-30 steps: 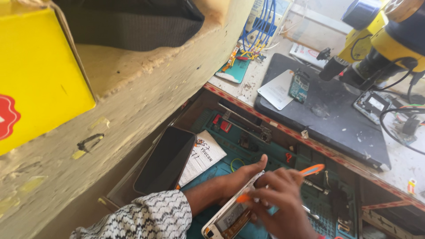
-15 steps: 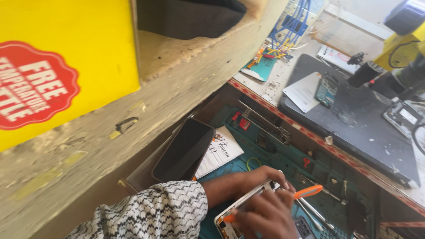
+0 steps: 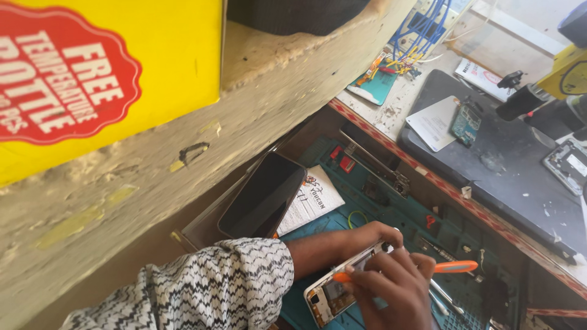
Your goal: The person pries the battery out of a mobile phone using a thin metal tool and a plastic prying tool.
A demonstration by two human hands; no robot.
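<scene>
My left hand, in a black-and-white zigzag sleeve, reaches in from the lower left and grips the far edge of an opened white-framed phone. The phone lies tilted over a green work mat. My right hand rests on top of the phone and holds a thin orange-handled tool. The tool lies across the phone, its other end showing near the phone's middle. Part of the phone's insides is hidden under my fingers.
A dark phone leans against the worn wall beside a printed paper slip. A black mat on the upper desk carries a small circuit board. Blue wires lie at the back, a yellow box at upper left.
The view has swung left and down, so the yellow box now fills the upper left. Both hands have stayed on the phone, the orange tool still across it.
</scene>
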